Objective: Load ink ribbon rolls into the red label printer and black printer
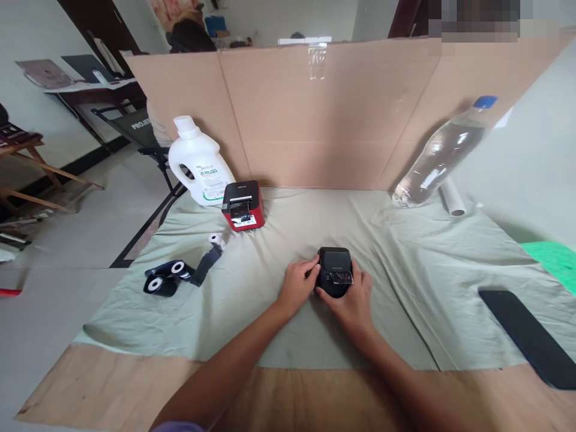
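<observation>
A small black portable printer (336, 261) rests on the green cloth in front of me, with a dark, shiny strip across its front. My left hand (299, 283) holds the printer's left side, thumb and fingers against its edge. Wrapped round the right side and lower front corner is my right hand (355, 300). A larger red and black printer (243, 206) stands farther back on the left. Several rolls lie nearer on the left: black-wrapped rolls (162, 285) and a white paper roll (216, 240) with a dark strip trailing from it.
A cardboard sheet (328, 114) walls off the back. A white detergent jug (200, 165) stands back left; a large bottle of clear liquid (443, 156) leans back right beside a white tube (452, 198). A black phone-like slab (531, 336) lies at the right edge.
</observation>
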Tool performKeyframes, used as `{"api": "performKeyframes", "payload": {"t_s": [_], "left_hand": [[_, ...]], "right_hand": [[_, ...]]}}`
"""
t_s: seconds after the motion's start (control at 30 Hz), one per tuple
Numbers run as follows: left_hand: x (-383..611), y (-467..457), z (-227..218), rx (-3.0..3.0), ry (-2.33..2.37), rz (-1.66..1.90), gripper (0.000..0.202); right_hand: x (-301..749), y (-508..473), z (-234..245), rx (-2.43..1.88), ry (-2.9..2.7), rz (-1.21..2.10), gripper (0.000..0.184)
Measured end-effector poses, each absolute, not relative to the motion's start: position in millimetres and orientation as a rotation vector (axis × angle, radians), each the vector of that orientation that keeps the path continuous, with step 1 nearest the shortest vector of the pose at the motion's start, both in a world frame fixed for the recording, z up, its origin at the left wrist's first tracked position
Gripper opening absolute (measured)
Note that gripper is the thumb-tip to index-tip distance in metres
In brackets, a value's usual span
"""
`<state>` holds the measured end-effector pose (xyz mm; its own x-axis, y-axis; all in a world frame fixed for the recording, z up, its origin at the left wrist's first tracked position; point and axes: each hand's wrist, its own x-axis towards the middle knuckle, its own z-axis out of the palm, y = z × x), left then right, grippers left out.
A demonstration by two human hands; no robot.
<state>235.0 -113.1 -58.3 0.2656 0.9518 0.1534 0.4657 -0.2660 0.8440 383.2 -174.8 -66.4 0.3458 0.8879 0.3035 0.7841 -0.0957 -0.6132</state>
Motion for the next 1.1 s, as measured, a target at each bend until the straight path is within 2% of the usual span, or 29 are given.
{"api": "performKeyframes", "payload": {"t_s": [0.37,0.47,0.67,1.1], "left_hand": [[227.7,-128.4,-66.9,2.181,1.322,0.709,0.045],[224.9,-127.4,-71.9,2.257,1.299,0.675,0.051],[217.9,-115.2,-81.6,2.436,1.163,0.658,0.065],[220.2,-117.2,-79.5,2.433,1.213,0.649,0.06]], "right_hand": [[391.1,-182.1,-75.2,-1.848,-1.609,0.165,0.123],[390.8,-181.8,-77.3,-1.724,-1.582,0.301,0.121],[389.0,-181.5,-71.1,-1.754,-1.445,0.477,0.116],[391.0,-180.2,-70.4,-1.694,-1.445,0.492,0.111]]}}
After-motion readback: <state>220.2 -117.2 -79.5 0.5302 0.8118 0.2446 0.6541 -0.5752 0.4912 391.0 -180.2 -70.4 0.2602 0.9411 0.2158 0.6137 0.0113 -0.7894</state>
